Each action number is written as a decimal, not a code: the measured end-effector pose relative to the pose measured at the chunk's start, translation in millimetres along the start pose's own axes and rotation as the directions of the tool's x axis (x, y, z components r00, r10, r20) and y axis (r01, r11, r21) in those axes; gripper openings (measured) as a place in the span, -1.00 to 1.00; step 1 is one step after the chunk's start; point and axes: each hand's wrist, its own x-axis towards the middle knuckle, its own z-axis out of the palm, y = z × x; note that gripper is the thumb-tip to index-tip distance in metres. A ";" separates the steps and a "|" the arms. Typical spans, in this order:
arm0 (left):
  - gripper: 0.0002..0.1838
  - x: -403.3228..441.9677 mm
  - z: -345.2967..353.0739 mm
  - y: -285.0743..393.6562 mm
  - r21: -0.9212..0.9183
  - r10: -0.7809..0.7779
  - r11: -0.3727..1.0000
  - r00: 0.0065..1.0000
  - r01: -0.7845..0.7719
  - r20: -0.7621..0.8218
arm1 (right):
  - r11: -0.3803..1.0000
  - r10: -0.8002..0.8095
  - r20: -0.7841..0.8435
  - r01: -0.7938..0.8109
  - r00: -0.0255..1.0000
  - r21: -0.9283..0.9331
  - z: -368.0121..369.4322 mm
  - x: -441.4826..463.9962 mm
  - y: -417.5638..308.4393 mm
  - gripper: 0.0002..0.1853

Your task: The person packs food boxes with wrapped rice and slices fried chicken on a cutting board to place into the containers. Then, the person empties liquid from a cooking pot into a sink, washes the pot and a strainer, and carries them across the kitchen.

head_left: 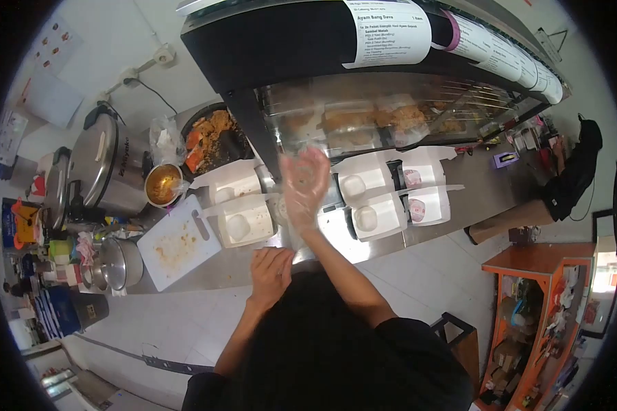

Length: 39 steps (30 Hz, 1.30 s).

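Observation:
My right hand [305, 188], in a clear plastic glove, is raised over the counter in front of the heated display case [384, 116]. It is blurred; its fingers look loosely apart, with nothing visible in them. My left hand [271, 274] is closed at the counter's front edge, its fingers curled together; anything inside is hidden. Left of my right hand stands an open white takeaway box [257, 222] with a white rice mound [238, 227]. To the right are another open box [380, 222] with rice mounds [365, 218] and one [439, 198] holding pink-printed packets [416, 209].
A stained white cutting board [178, 243] lies left, near a steel pot [122, 264]. Behind are a large cooker [113, 161], a bowl of orange-brown sauce [163, 185] and a dark pan of orange-brown food [209, 140]. An orange shelf [535, 264] stands right.

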 end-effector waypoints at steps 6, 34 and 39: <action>-0.82 -11.2 2.9 -12.8 0.006 -0.045 0.999 0.999 0.045 -0.005 | 0.697 -0.518 0.159 0.522 0.841 -0.491 -1.5 51.1 17.2 -0.47; -0.89 -160.4 -44.3 -18.7 0.082 -0.665 0.723 0.723 0.686 -0.189 | 0.123 -0.381 0.470 0.547 0.796 -0.828 -22.1 178.4 -111.5 -0.68; -0.89 -180.4 -38.6 -12.9 0.098 -0.686 0.705 0.710 0.703 -0.160 | 0.058 -0.242 0.535 0.563 0.809 -0.825 -9.3 246.3 -107.6 -0.68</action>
